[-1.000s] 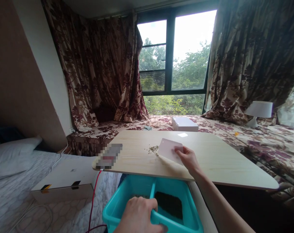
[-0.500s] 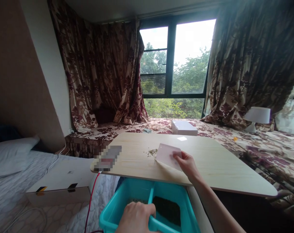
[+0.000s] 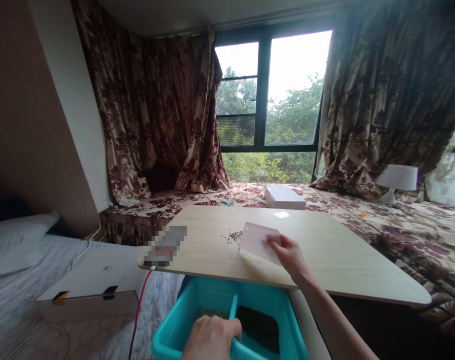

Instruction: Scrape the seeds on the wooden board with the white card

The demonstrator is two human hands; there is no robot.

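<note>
My right hand (image 3: 289, 254) pinches the right edge of a thin, translucent whitish scraper sheet (image 3: 258, 240), tilted over the table (image 3: 332, 250). Beside the sheet's left edge lies a small scatter of dark greenish grains (image 3: 235, 236). Below the table's front edge, my left hand (image 3: 212, 336) is closed around the divider of a turquoise two-compartment bin (image 3: 287, 300). Dark fine material (image 3: 259, 327) covers the floor of its right compartment. The left compartment holds some pale bits, partly hidden by my hand.
A blurred-out flat device (image 3: 166, 246) with a red cable (image 3: 137, 315) lies at the table's left end. A white piece of paper (image 3: 281, 214) sits toward the back. White boxes stand on the window ledge (image 3: 285, 197) and the bed (image 3: 92, 285). A lamp (image 3: 396, 180) is at right.
The sheet in my right hand has shifted very slightly left beside the grains. My left hand stays on the bin, and the view has moved a little.
</note>
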